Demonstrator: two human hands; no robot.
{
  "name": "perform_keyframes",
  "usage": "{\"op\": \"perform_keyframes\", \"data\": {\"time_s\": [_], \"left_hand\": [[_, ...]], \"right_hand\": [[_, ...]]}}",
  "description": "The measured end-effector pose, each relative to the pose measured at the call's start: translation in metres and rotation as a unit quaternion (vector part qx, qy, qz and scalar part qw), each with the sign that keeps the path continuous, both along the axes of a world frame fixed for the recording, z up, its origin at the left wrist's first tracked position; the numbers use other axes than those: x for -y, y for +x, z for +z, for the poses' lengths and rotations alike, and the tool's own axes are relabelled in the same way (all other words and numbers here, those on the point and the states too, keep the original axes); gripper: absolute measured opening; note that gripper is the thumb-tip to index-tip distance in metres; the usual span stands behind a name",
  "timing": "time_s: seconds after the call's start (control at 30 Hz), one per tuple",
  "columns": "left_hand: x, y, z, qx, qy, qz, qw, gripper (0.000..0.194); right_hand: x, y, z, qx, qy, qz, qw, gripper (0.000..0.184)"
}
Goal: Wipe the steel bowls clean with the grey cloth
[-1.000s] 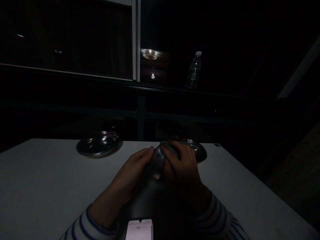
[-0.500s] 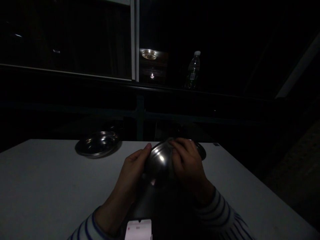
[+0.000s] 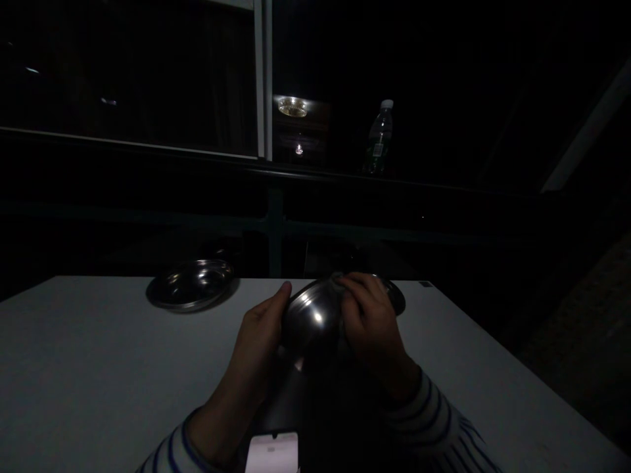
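The scene is very dark. A shiny steel plate is held tilted above the white table, its underside facing me. My left hand grips the plate's left rim with curled fingers. My right hand presses on its right side, fingers bent; a bit of cloth may be under them, though I cannot tell. Both sleeves are white with dark stripes.
A second steel plate lies on the table at the back left. Another plate's rim shows behind my right hand. A lit phone sits at the near edge. A water bottle stands on a dark ledge beyond.
The plate has been tipped up so more of its shiny underside faces me. Both hands shifted slightly left with it.
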State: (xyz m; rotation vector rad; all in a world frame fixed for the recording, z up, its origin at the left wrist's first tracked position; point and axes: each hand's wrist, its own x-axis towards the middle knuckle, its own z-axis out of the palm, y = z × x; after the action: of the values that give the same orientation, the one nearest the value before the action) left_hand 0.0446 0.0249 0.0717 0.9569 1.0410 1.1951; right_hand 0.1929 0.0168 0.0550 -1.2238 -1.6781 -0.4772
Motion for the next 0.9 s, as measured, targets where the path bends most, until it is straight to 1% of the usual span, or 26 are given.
{"op": "perform_keyframes", "data": {"time_s": [0.03,0.1,0.17,0.23,0.3,0.4,0.47,0.5,0.57,0.63,0.7,0.77,0.9], "left_hand": [[0.0,0.0,0.0,-0.003,0.009,-0.001,1.0,0.04],[0.0,-0.001,0.0,-0.011,0.022,0.0,1.0,0.04],[0.0,-0.001,-0.002,-0.016,0.024,0.003,1.0,0.04],[-0.001,-0.001,-0.004,-0.016,0.018,0.003,1.0,0.041],[-0.002,0.0,-0.004,-0.015,0.011,0.001,1.0,0.042],[-0.001,0.0,-0.002,-0.013,0.001,-0.002,1.0,0.043],[0.0,0.0,0.0,-0.015,0.006,-0.001,1.0,0.043],[0.0,0.0,0.0,-0.016,0.008,-0.001,1.0,0.042],[0.0,0.0,-0.001,-0.019,0.011,0.002,1.0,0.042],[-0.001,0.0,-0.002,-0.021,0.009,0.007,1.0,0.041],[-0.001,0.0,-0.004,-0.024,0.008,0.011,1.0,0.042],[-0.002,-0.001,-0.004,-0.024,0.002,0.011,1.0,0.042],[-0.002,-0.002,-0.002,-0.031,-0.019,0.019,0.999,0.045]], "right_hand": [[0.0,0.0,0.0,0.002,0.003,-0.006,1.0,0.031],[0.002,-0.007,-0.002,0.053,0.02,-0.002,0.998,0.031],[0.007,-0.018,-0.005,0.131,0.036,0.02,0.99,0.029],[0.01,-0.025,-0.007,0.17,0.039,0.044,0.984,0.026],[0.01,-0.022,-0.006,0.14,0.029,0.044,0.989,0.026],[0.005,-0.007,-0.002,0.036,0.005,0.023,0.999,0.03],[0.002,-0.001,0.0,-0.002,-0.002,0.005,1.0,0.031],[0.002,-0.002,0.0,0.003,0.001,-0.003,1.0,0.032],[0.005,-0.01,-0.002,0.059,0.012,-0.01,0.998,0.032],[0.01,-0.021,-0.005,0.137,0.02,0.003,0.99,0.028],[0.014,-0.027,-0.006,0.182,0.016,0.028,0.983,0.025],[0.013,-0.024,-0.006,0.163,0.011,0.038,0.986,0.026],[0.004,-0.005,-0.002,0.026,-0.004,0.011,1.0,0.032]]}}
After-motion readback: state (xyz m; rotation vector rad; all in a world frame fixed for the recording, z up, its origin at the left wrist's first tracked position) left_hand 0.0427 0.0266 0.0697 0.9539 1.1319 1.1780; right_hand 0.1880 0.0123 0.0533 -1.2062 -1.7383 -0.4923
